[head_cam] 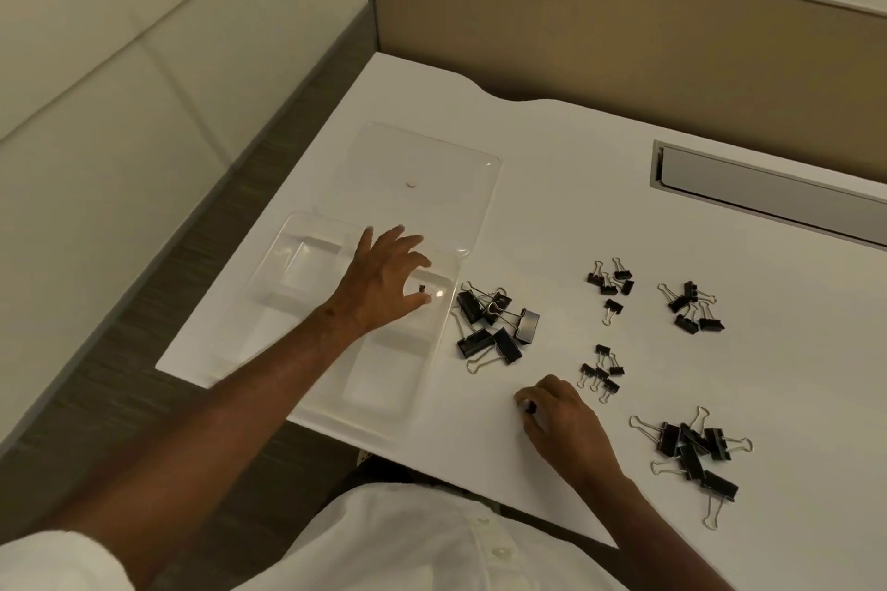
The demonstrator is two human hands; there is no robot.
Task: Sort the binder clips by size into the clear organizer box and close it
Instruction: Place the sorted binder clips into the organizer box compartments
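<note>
The clear organizer box [307, 264] lies open on the white desk, its lid [432, 158] folded back behind it. My left hand [384, 278] hovers over the box's far right compartment with fingers spread, holding nothing. A tiny black clip [423, 289] lies in that compartment, just off my fingertips. My right hand [557, 413] rests on the desk, pinching a small black binder clip [531, 407]. Black clips lie in groups: large ones [494, 326] beside the box, small ones [602, 370] by my right hand, medium ones [696, 451] at the right front.
Two more clip groups lie farther back, one [612, 283] in the middle and one [693, 307] to its right. A grey cable slot [768, 192] is set in the desk at the right. A tan partition [624, 38] borders the desk's back.
</note>
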